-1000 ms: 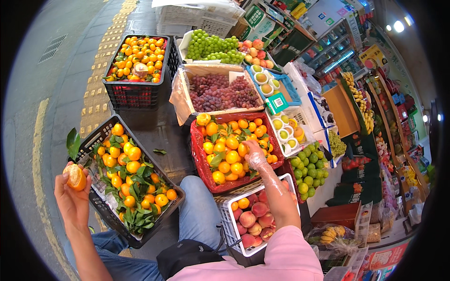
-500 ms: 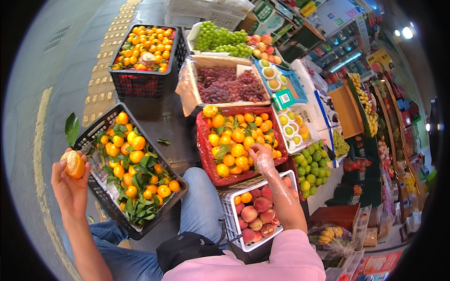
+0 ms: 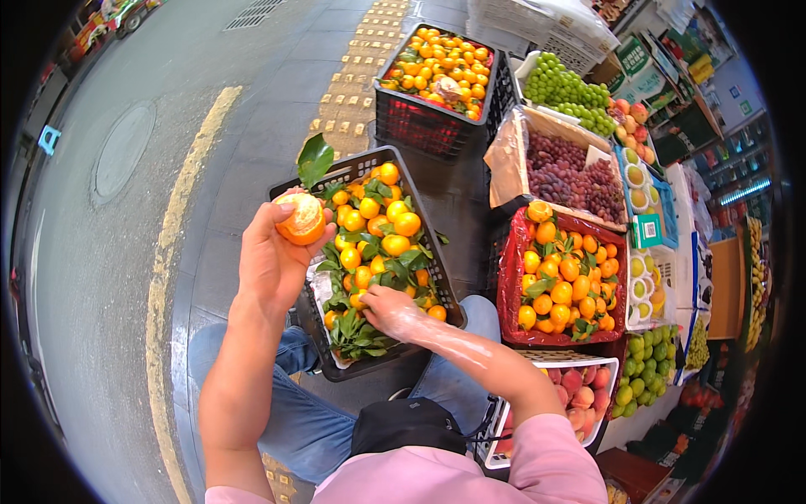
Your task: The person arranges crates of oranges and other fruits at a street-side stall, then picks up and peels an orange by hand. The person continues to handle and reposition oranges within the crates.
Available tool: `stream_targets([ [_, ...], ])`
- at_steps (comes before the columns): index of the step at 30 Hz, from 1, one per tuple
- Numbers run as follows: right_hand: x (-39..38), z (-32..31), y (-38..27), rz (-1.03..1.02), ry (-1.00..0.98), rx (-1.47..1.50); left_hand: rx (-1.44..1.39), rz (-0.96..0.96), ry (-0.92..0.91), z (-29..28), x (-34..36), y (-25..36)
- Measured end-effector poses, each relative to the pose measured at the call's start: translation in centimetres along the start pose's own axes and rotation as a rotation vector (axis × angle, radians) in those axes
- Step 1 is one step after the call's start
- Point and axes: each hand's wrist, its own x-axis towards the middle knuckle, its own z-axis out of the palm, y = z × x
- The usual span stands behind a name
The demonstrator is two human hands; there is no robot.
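My left hand [image 3: 273, 248] holds up a partly peeled orange mandarin [image 3: 300, 220] above the left edge of a black crate [image 3: 401, 168] of mandarins with green leaves; a large leaf [image 3: 316, 158] stands just above the fruit. My right hand [image 3: 388, 312], with shiny clear film on wrist and forearm, is down among the mandarins and leaves in that crate. Its fingers are curled, and what they hold, if anything, is hidden.
A red-lined crate [image 3: 514, 332] of mandarins and a white crate [image 3: 606, 370] of peaches stand to my right. Behind are another mandarin crate [image 3: 424, 126], red grapes [image 3: 562, 168], green grapes [image 3: 562, 84] and limes [image 3: 645, 370]. The road [image 3: 109, 277] lies left, with a vehicle [image 3: 122, 21] far off.
My right hand has moved from the red-lined crate to the black crate on the left. My left hand has moved right and up with the mandarin. The view has swung left, shifting the stall rightward.
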Motion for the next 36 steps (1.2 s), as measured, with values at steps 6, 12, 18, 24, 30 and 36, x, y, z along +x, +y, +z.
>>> stream_targets([
  [6,3.5,1.8,-0.2,-0.006,-0.069,-0.234,-0.013,0.031,-0.021,-1.2,-0.3,0.6],
  [12,0.1,-2.1,-0.3,0.544,0.105,0.946,-0.01,0.034,-0.041,-1.4,-0.3,0.7],
  [18,-5.5,-7.6,-1.9,0.405,0.15,1.255,0.006,0.008,-0.063,-0.9,0.6,-0.4],
  [24,-11.5,-9.1,-0.3,0.498,0.448,0.792,0.028,-0.006,-0.051,-0.9,0.8,-1.3],
  [30,-24.4,-12.6,5.7,0.989,0.657,0.194,0.054,0.017,-0.054,-0.9,0.4,-1.0],
  [36,-33.6,-14.9,11.9,1.153,0.728,-0.325,0.048,0.011,-0.042,-1.3,0.3,-1.4],
])
